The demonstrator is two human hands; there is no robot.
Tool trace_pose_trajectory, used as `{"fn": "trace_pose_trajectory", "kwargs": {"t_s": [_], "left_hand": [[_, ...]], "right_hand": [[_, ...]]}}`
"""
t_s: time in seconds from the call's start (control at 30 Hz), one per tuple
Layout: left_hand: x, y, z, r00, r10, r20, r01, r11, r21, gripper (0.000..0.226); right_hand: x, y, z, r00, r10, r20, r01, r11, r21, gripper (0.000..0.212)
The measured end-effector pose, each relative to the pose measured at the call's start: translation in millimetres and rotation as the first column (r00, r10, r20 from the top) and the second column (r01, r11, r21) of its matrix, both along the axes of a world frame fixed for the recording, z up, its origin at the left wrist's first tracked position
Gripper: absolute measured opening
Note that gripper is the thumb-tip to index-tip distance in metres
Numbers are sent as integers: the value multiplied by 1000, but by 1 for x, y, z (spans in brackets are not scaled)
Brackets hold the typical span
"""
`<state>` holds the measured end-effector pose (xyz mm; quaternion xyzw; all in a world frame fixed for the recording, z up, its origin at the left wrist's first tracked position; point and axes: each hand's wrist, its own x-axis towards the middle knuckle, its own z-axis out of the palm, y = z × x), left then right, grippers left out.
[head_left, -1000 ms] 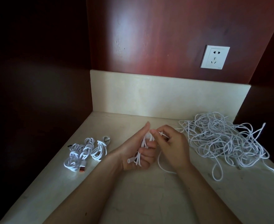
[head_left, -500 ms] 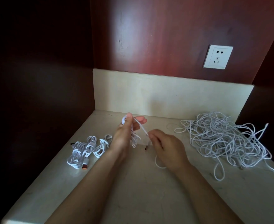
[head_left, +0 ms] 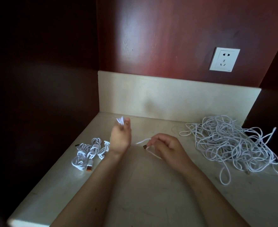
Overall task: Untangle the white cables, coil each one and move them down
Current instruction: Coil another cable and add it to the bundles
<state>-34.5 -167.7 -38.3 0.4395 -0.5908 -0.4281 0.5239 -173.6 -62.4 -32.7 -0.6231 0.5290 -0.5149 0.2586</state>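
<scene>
The cable (head_left: 121,120) being worked sits at centre frame, split between the two hands. Its gathered loops poke out above the left hand (head_left: 120,139), whose fingers are curled round them. They look blurred, so how many turns there are cannot be told. The loose end runs down and right to the right hand (head_left: 167,147), which pinches it just behind the plug (head_left: 145,147). Holding the loops high and the tail low and apart likely keeps the strand taut, so the last length can be wrapped round the bunch without it springing open.

At left of centre, just beside the left wrist, the coiled bundles (head_left: 87,153) lie on the pale counter (head_left: 151,194). I count at least two, perhaps three, lying close together, evidently the finished ones set aside. At the right edge, well apart from them, spreads one tangled heap (head_left: 230,145). The number of cables in it cannot be counted, and it seems to be the stock to draw from. One wall socket (head_left: 224,59) sits at upper right.
</scene>
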Motion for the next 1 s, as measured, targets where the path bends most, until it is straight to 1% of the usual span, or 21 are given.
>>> {"fn": "trace_pose_trajectory", "kwargs": {"t_s": [0.07, 0.13, 0.17, 0.2, 0.27, 0.33, 0.4, 0.43, 0.47, 0.53, 0.57, 0.63, 0.67, 0.73, 0.8, 0.83, 0.87, 0.9, 0.97, 1.0], "left_hand": [[-7, 5, 0, 981, -97, 168, 85, 993, 79, 42], [-10, 16, 7, 932, -181, 315, 137, 978, 157, 44], [-12, 20, 9, 903, -247, 352, 188, 963, 193, 48], [-12, 24, 10, 877, -326, 352, 256, 939, 232, 54], [-12, 30, 10, 816, -507, 279, 415, 849, 328, 69], [-14, 33, 9, 745, -654, 129, 556, 716, 422, 73], [-15, 36, 12, 674, -739, -31, 647, 568, 508, 71], [-15, 37, 12, 639, -765, -80, 679, 512, 526, 68], [-15, 39, 13, 612, -786, -91, 700, 483, 526, 64], [-14, 39, 12, 597, -800, -54, 719, 504, 478, 54], [-14, 41, 13, 605, -795, -54, 725, 521, 451, 51], [-16, 42, 14, 656, -749, -100, 713, 569, 410, 48], [-17, 41, 15, 690, -713, -125, 697, 608, 380, 47], [-17, 37, 15, 774, -622, -114, 626, 728, 280, 48], [-15, 31, 12, 873, -487, -16, 485, 864, 133, 49], [-14, 28, 10, 911, -413, 13, 411, 909, 68, 49], [-14, 26, 8, 933, -360, -1, 360, 932, 35, 48], [-14, 24, 7, 940, -336, -57, 338, 941, 35, 48], [-16, 20, 7, 926, -310, -216, 333, 939, 83, 47], [-15, 17, 8, 919, -284, -275, 323, 940, 108, 47]], "right_hand": [[2, 2, 5, 999, 30, 45, -29, 999, -15, 25], [1, 3, 8, 998, 10, 57, -8, 999, -41, 23], [-1, 2, 7, 999, -24, 35, 27, 997, -77, 21], [-4, 1, 6, 997, -77, -8, 76, 990, -123, 18], [-10, -1, 1, 962, -235, -141, 204, 958, -203, 16], [-13, -2, -3, 869, -439, -227, 383, 889, -251, 25], [-15, -1, -3, 774, -588, -233, 523, 803, -286, 35], [-17, -1, -3, 755, -614, -231, 552, 784, -283, 36], [-18, -1, -3, 761, -608, -225, 549, 789, -274, 34], [-20, -1, -4, 807, -545, -227, 488, 833, -262, 23], [-21, -2, -5, 823, -516, -236, 454, 849, -271, 18], [-21, -3, -6, 845, -481, -235, 412, 864, -289, 16], [-21, -3, -6, 852, -474, -222, 407, 866, -289, 16], [-22, -4, -7, 863, -469, -187, 412, 868, -278, 15], [-21, -6, -8, 883, -448, -140, 404, 877, -259, 15], [-20, -7, -9, 899, -423, -114, 386, 888, -251, 17], [-18, -8, -10, 918, -388, -88, 358, 902, -240, 18], [-15, -10, -12, 936, -346, -65, 324, 918, -227, 18], [-11, -12, -15, 965, -262, -29, 253, 949, -190, 17], [-10, -12, -17, 973, -226, -41, 217, 963, -161, 16]]}}
